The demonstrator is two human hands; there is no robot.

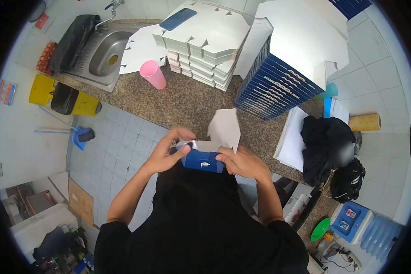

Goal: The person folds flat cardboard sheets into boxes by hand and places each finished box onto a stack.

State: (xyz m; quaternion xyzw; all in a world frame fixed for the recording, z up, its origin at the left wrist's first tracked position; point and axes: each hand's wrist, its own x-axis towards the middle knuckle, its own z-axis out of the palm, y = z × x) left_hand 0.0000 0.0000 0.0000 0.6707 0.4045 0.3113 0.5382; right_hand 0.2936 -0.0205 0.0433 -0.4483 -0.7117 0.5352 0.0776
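Observation:
Between my hands, close to my body at the counter's front edge, is a partly folded cardboard box (198,160), blue outside and white inside. One white flap (225,130) stands up at its far right. My left hand (171,148) grips the box's left end, thumb and fingers around the corner. At the right end, my right hand (239,161) holds the box with its thumb on the blue front wall. A small white logo shows on that wall. Some fingers of both hands are hidden behind the cardboard.
Stacked white flat cardboard (214,41) and a tall stack of blue boxes (276,84) stand at the back. A phone (178,19) lies on the white stack. Nearby are a pink cup (153,74), a sink (109,55), white sheets (290,141) and black cloth (324,146).

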